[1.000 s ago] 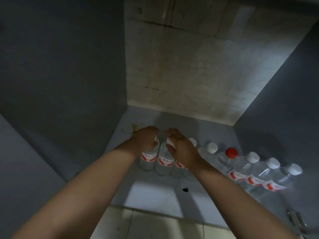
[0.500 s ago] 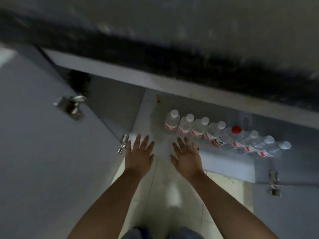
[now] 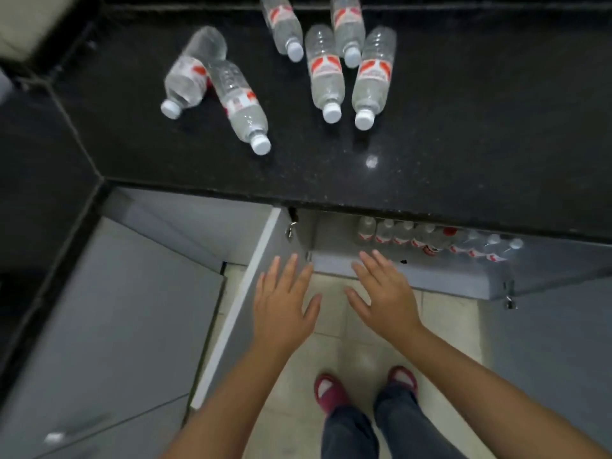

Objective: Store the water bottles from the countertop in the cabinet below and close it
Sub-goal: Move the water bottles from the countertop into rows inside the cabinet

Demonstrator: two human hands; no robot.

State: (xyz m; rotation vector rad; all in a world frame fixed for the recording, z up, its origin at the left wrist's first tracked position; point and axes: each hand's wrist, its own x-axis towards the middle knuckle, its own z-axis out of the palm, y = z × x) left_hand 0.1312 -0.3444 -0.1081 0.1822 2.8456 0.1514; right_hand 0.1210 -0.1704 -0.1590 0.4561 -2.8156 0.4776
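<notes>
Black speckled stone countertop (image 3: 463, 134) fills upper frame, six clear plastic water bottles (image 3: 326, 74) lying on it. Open grey cabinet (image 3: 414, 276) mid-frame, row of bottles (image 3: 430, 238) inside. Left hand (image 3: 281, 309), right hand (image 3: 385, 298) below, fingers spread, empty.

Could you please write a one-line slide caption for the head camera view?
Both hands, left and right, empty over the open cabinet; six bottles lie on the countertop.

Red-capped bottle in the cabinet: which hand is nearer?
Right. The right hand is just below-left of the red-capped bottle, open at the cabinet's front edge; the left hand is farther left, beside the open door.
</notes>
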